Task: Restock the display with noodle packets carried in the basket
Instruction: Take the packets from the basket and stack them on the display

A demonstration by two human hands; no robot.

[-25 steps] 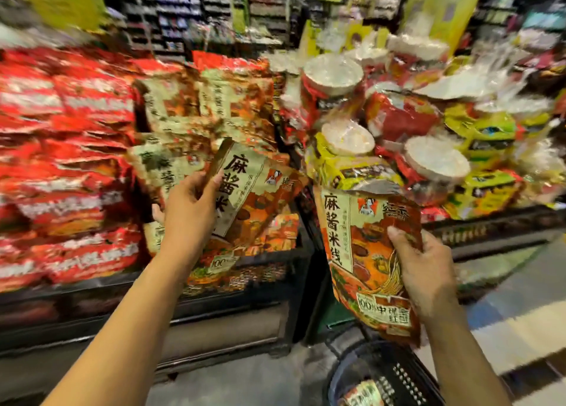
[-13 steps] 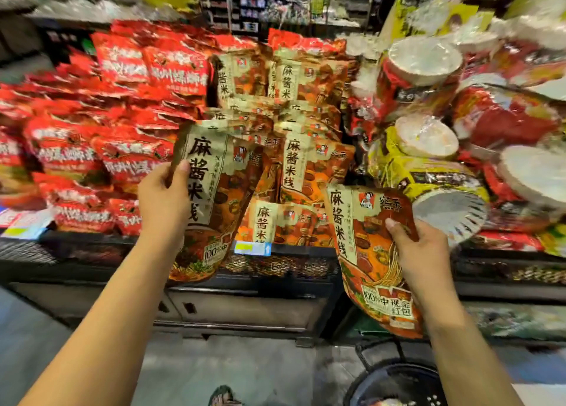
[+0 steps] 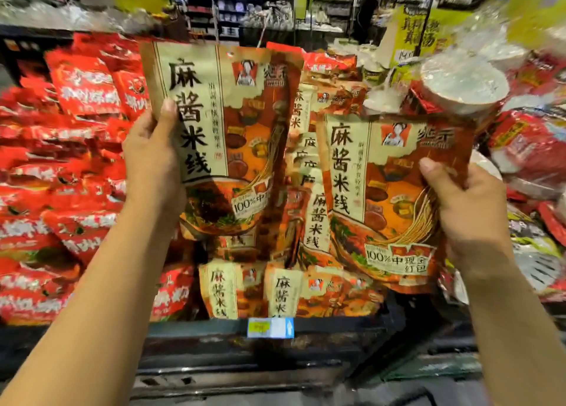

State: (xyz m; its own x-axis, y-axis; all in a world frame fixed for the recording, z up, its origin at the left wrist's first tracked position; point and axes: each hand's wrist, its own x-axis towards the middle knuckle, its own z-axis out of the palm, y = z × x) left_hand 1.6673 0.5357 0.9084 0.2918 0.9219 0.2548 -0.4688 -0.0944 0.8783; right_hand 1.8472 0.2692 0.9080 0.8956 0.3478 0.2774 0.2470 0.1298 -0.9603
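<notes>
Left grip and right grip both raised, clasping.

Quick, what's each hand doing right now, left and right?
Left hand: grips a noodle packet by its left edge.
Right hand: grips a second noodle packet by its right edge.

Bright store lighting; motion blur, fisheye warping toward edges.

One wide-angle camera, worn on the person's head, faces forward and slightly down at the display shelf from close by. The left hand and right hand, each gripping a noodle packet, fill mid-frame; the arms enter from the lower corners. Distant aisles cross the top.
</notes>
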